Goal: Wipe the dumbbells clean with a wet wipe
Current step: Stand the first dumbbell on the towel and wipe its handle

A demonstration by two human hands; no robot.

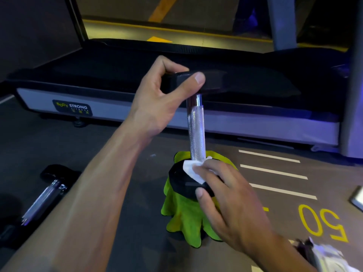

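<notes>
Gym floor [137, 193] | left hand [157, 99] grips dumbbell [196, 130] (upright) | right hand [225, 197] presses wipe [191, 168]

Dumbbell [196, 130]: bright metal handle, knurled and rough along the grip, smooth and glossy at the collar; heads matt black, rubber-like. Wipe [191, 169]: thin white paper-like sheet, crumpled. Cloth [184, 214]: lime green, soft matt pile, dark edging. Second dumbbell [42, 201]: shiny metal handle. Floor [125, 193]: dark, matt, painted markings.
</notes>
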